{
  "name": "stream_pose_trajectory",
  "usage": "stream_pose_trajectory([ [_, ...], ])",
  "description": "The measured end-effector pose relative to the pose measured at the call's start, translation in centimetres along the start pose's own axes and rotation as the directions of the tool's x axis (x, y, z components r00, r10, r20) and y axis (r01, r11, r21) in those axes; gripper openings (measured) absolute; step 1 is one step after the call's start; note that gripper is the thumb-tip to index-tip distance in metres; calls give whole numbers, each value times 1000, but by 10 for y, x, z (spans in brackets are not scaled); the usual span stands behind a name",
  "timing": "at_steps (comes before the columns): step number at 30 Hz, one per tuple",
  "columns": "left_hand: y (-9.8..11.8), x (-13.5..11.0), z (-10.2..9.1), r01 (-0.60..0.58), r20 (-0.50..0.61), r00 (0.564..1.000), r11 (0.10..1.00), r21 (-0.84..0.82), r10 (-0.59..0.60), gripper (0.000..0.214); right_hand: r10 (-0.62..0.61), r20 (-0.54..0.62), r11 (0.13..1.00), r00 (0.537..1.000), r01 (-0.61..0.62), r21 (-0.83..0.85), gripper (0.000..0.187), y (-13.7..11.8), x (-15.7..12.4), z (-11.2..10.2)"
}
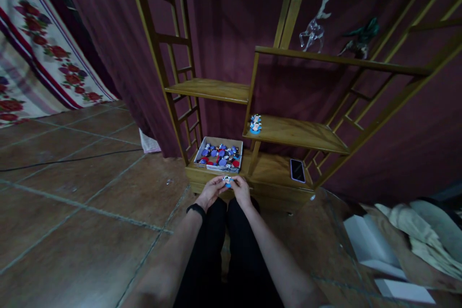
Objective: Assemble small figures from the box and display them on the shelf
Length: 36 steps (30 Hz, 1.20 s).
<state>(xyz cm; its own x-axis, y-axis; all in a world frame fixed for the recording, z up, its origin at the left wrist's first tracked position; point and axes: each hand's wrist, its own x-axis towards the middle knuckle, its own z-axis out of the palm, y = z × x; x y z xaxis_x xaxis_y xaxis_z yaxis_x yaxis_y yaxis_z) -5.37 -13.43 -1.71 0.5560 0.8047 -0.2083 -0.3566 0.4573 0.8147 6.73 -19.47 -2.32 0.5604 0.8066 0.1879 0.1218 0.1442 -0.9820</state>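
Between my two hands is a small figurine with a blue base, gripped from both sides above my knees. My left hand pinches its left edge, and a dark band circles that wrist. My right hand closes on its right edge. Just beyond the hands, a shallow open cardboard box rests on the bottom shelf, holding several small figurines with purple and red bases. Similar blue-based figurines stand at the left end of the middle right shelf.
The wooden shelf unit stands against dark red curtains. A phone lies on its bottom shelf at right. A clear deer figure and a dark green figure occupy the upper shelf. White boxes and cloth lie at right.
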Motion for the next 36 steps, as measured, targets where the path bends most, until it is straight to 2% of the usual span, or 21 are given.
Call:
stream_pose_trajectory([
  [4, 0, 0, 1, 16, 19, 1000, 999, -30, -15, 26, -111, -18, 987, 994, 108, -118, 11, -4, -3, 0],
  [9, 0, -1, 7, 44, 38, 998, 993, -108, -40, 21, -181, -71, 951, 981, 156, -266, 13, -13, -13, 4],
  [13, 0, -2, 9, 56, 54, 997, 990, -127, -50, 28, -228, -16, 915, 973, 209, -344, 11, -22, -20, 6],
  [26, 2, 1, 8, 59, 87, 995, 967, -249, -38, 42, -268, 64, 884, 961, 272, -381, 28, -27, -23, 8],
  [36, 2, 2, 10, 56, 120, 993, 962, -268, -25, 46, -290, 90, 844, 953, 299, -445, 27, -22, -19, 10],
])
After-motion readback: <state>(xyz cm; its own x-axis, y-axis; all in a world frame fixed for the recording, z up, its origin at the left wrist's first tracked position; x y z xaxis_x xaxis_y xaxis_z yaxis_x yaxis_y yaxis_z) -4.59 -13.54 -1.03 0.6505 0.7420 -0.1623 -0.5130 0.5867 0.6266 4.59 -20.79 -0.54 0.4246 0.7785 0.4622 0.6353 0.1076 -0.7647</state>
